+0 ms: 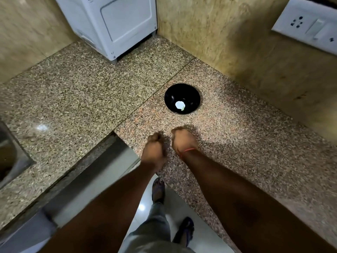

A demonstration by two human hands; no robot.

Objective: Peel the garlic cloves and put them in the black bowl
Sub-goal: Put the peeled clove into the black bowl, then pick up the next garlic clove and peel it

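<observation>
The black bowl (182, 98) stands on the speckled granite counter (237, 136), a little beyond my hands. Inside it lies one pale white garlic piece (180, 105) with a greenish edge. My left hand (155, 146) and my right hand (184, 140) hover side by side over the counter's inner corner, a short gap between them. I see both from the back, fingers curled downward. No garlic shows in either hand, and the palm sides are hidden. A red thread circles my right wrist.
A white appliance (113, 24) stands at the back of the counter against the wall. A steel sink (9, 152) sits at the left edge. A switch and socket plate (310, 26) is on the right wall. Below are the floor and my feet.
</observation>
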